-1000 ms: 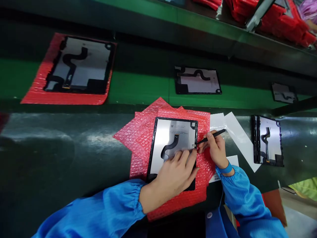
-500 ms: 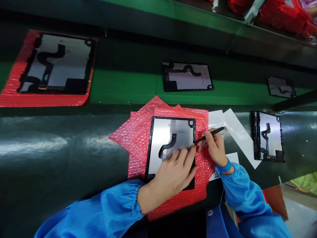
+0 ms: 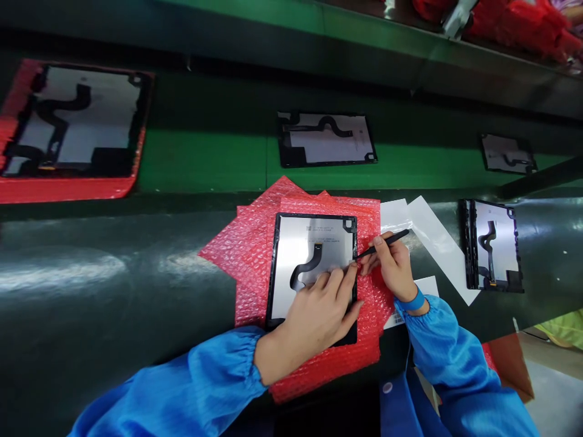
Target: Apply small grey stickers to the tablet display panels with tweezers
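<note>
A tablet screen panel (image 3: 291,243) lies back side up, silver with a black frame and a curved black ribbon cable (image 3: 307,264). Beneath it are stacked red bubble-wrap bags (image 3: 255,255). My left hand (image 3: 314,312) rests across the panel's lower right part, fingers stretched out, their tips near the right edge. In my right hand (image 3: 394,264) black tweezers (image 3: 382,241) are pinched, held low and slanting, with the tip at the panel's right edge beside my left fingertips. My left hand hides the panel's lower middle.
White sheets (image 3: 439,249) lie right of the bags. Farther right are stacked screen panels (image 3: 496,246). Behind the bench, a green conveyor belt (image 3: 204,158) carries a panel on a red bag (image 3: 91,133), a middle panel (image 3: 328,138) and a far panel (image 3: 507,153). Red bags (image 3: 523,30) fill the upper shelf.
The panels on the green belt have shifted left. My left hand stays on the panel, and the tweezers' tip remains at its right edge, with only slight movement.
</note>
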`<state>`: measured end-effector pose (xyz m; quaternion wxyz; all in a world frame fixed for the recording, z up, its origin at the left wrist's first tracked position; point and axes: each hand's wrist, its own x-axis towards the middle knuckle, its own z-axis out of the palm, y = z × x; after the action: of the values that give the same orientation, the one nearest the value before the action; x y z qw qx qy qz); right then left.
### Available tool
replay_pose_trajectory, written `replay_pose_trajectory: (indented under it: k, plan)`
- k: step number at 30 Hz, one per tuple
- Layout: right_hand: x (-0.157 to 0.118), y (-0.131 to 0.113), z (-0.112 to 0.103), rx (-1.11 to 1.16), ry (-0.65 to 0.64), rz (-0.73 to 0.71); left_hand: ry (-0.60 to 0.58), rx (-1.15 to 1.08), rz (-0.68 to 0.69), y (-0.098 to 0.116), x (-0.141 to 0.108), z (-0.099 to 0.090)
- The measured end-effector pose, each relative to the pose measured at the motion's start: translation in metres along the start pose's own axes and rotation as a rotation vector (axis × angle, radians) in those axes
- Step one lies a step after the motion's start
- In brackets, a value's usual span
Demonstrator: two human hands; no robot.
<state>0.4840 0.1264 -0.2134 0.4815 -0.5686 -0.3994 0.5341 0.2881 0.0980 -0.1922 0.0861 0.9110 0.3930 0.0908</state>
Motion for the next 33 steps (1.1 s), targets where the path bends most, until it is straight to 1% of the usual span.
replay_pose_trajectory:
  k: [4, 7, 10, 12, 14, 16, 18, 19, 21, 23, 25, 27, 29, 31, 33]
  plan:
    - [-0.001, -0.006, -0.012, 0.032, 0.036, -0.046, 0.005, -0.006, -0.004, -0.002, 0.001, 0.0]
    - [-0.014, -0.012, -0.033, 0.032, 0.085, -0.118, 0.026, 0.021, -0.013, -0.003, -0.002, -0.001]
    - [-0.038, -0.013, -0.062, 0.002, 0.116, -0.151, 0.012, 0.035, -0.061, -0.004, -0.003, -0.003]
    - [-0.058, -0.009, -0.08, -0.059, 0.123, -0.128, -0.028, 0.046, -0.094, -0.005, -0.002, -0.004]
    - [-0.076, -0.002, -0.094, -0.132, 0.112, -0.083, -0.061, 0.068, -0.107, -0.005, 0.001, -0.006]
    - [-0.092, 0.006, -0.103, -0.184, 0.085, -0.044, -0.055, 0.099, -0.103, -0.003, 0.002, -0.009]
    - [-0.104, 0.015, -0.106, -0.229, 0.057, -0.028, 0.001, 0.111, -0.06, 0.003, 0.0, -0.012]
    - [-0.108, 0.019, -0.107, -0.252, 0.045, -0.027, 0.036, 0.1, -0.01, 0.008, -0.003, -0.013]
    - [-0.112, 0.026, -0.108, -0.297, 0.033, -0.03, 0.075, 0.054, 0.145, 0.021, -0.011, -0.013]
    - [-0.113, 0.031, -0.108, -0.334, 0.026, -0.033, 0.039, -0.001, 0.315, 0.037, -0.02, -0.009]
    - [-0.112, 0.033, -0.109, -0.36, 0.013, -0.034, -0.031, -0.032, 0.397, 0.049, -0.028, 0.001]
    - [-0.112, 0.033, -0.11, -0.379, 0.002, -0.036, -0.085, -0.034, 0.393, 0.055, -0.031, 0.013]
    - [-0.111, 0.032, -0.11, -0.391, 0.0, -0.041, -0.115, -0.016, 0.369, 0.056, -0.032, 0.023]
    - [-0.111, 0.031, -0.109, -0.397, -0.005, -0.049, -0.119, -0.001, 0.372, 0.054, -0.031, 0.031]
    - [-0.112, 0.03, -0.109, -0.405, -0.011, -0.056, -0.111, 0.007, 0.377, 0.052, -0.03, 0.034]
